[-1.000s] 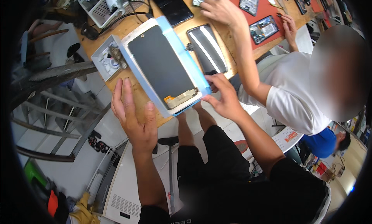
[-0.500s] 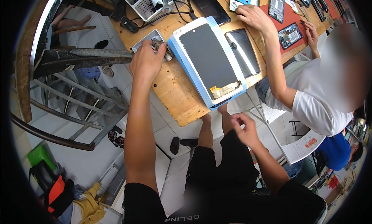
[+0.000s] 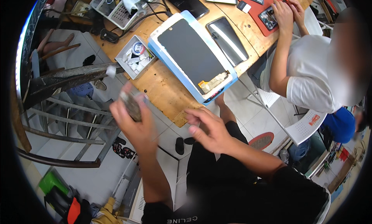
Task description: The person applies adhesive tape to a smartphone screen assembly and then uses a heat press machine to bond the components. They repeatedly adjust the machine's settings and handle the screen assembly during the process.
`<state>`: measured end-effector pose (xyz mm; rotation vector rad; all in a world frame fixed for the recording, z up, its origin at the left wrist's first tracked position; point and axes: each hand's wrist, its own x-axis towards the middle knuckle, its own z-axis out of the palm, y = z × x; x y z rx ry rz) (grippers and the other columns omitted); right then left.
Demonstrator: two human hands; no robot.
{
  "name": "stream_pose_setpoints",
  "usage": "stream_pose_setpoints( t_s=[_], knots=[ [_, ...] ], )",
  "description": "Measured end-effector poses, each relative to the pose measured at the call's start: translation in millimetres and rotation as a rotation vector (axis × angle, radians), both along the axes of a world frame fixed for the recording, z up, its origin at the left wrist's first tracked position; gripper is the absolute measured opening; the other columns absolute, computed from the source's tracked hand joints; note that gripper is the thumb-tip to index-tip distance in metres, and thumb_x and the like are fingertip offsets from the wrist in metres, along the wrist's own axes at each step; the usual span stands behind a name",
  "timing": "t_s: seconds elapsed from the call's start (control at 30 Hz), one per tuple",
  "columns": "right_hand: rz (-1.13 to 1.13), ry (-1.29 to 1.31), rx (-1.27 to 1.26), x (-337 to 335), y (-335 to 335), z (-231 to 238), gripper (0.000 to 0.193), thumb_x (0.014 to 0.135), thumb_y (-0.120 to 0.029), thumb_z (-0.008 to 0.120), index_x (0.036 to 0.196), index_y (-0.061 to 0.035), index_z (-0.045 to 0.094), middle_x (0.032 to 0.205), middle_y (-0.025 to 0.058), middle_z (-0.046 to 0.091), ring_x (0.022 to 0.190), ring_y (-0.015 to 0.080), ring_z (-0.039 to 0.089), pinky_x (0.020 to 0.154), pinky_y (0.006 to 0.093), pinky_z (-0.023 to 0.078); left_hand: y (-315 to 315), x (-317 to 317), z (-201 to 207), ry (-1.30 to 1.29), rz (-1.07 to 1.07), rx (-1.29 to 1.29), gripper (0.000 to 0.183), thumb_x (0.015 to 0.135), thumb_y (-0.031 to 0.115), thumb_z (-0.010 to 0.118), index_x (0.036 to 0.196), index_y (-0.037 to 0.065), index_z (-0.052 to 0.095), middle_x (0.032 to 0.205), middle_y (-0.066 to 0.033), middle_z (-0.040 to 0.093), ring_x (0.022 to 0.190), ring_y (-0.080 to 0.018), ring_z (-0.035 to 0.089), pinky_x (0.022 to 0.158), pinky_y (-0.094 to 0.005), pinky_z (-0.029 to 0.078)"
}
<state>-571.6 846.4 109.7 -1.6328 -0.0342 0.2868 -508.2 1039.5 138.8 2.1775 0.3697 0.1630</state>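
Note:
My left hand (image 3: 136,125), blurred by motion, is closed around a grey-brown, crumpled-looking lump (image 3: 132,107) beside the table's near left corner. What the lump is I cannot make out. My right hand (image 3: 209,131) is just off the table's near end, its fingers apart and nothing in it. Ahead lies a phone screen (image 3: 195,55), dark side up, with a yellow flex cable at its near end, on a white-topped blue device (image 3: 229,81). Left of that device stands a small grey box (image 3: 130,71) with white bits and a round spool (image 3: 138,48) inside.
A small white blurred thing (image 3: 111,71) shows against the metal railing (image 3: 69,78) at left. Right of the device lies a glossy phone (image 3: 228,40); another dark phone (image 3: 186,2) is farther back. A white basket (image 3: 120,18) and black cables lie behind. A co-worker's hands (image 3: 285,14) handle an opened phone (image 3: 268,20).
My left hand has drawn back from the small box with the grey-brown lump, uncovering the box's contents. My right hand has moved left, its fingers opening. The co-worker's hands have come together at the opened phone.

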Motion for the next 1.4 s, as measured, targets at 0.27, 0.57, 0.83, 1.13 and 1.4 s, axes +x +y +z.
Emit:
stream_pose_setpoints(
  t_s=[0.27, 0.57, 0.83, 1.13, 1.4],
  knots=[
    [0.103, 0.075, -0.131, 2.6, 27.8, 8.2, 0.037, 0.103, -0.019, 0.060, 0.131, 0.0037, 0.051, 0.112, 0.0204, 0.053, 0.101, 0.0362, 0.059, 0.091, 0.0425, 0.046, -21.0, -80.0, -9.6, 0.139, -0.442, -0.234, 0.061, 0.096, 0.014, 0.066, 0.149, -0.003, 0.044, 0.138, -0.0214, 0.052, 0.126, -0.0262, 0.055, 0.100, -0.0370, 0.049],
    [0.264, 0.189, -0.206, -14.3, -32.7, 19.3, 0.053, 0.106, -0.020, 0.052, 0.153, 0.0016, 0.040, 0.117, 0.0192, 0.055, 0.112, 0.0325, 0.057, 0.099, 0.0387, 0.045, -5.0, -119.7, 2.4, 0.220, -0.725, -0.278, 0.007, 0.097, 0.007, 0.065, 0.100, 0.000, 0.066, 0.089, -0.0151, 0.067, 0.079, -0.0297, 0.069, 0.068, -0.0377, 0.056],
    [0.917, 0.512, 0.462, -38.3, -13.3, 43.4, 0.042, 0.091, -0.006, 0.076, 0.131, -0.0027, 0.063, 0.114, 0.0158, 0.064, 0.104, 0.0270, 0.064, 0.090, 0.0351, 0.052, 27.0, -150.5, -2.4, 0.415, -0.481, -0.430, 0.009, 0.098, 0.009, 0.064, 0.096, 0.001, 0.066, 0.086, -0.0159, 0.067, 0.078, -0.0326, 0.069, 0.064, -0.0414, 0.054],
    [1.087, 0.563, 0.100, -57.1, 5.4, 32.1, 0.032, 0.082, 0.009, 0.073, 0.110, -0.0035, 0.064, 0.103, 0.0115, 0.063, 0.098, 0.0262, 0.067, 0.083, 0.0330, 0.053, 25.3, -204.8, -13.9, 0.280, -0.481, -0.383, 0.010, 0.094, 0.015, 0.068, 0.091, 0.005, 0.066, 0.079, -0.0105, 0.063, 0.076, -0.0320, 0.068, 0.065, -0.0418, 0.053],
    [0.934, 0.187, -0.346, -61.7, 33.8, 15.2, 0.026, 0.080, 0.008, 0.079, 0.097, -0.0031, 0.062, 0.103, 0.0076, 0.062, 0.095, 0.0197, 0.066, 0.082, 0.0303, 0.052, 29.4, -249.6, -18.6, 0.259, -0.418, -0.219, 0.009, 0.090, 0.016, 0.073, 0.088, 0.009, 0.068, 0.081, -0.0060, 0.062, 0.077, -0.0281, 0.067, 0.065, -0.0402, 0.053]
  ],
)
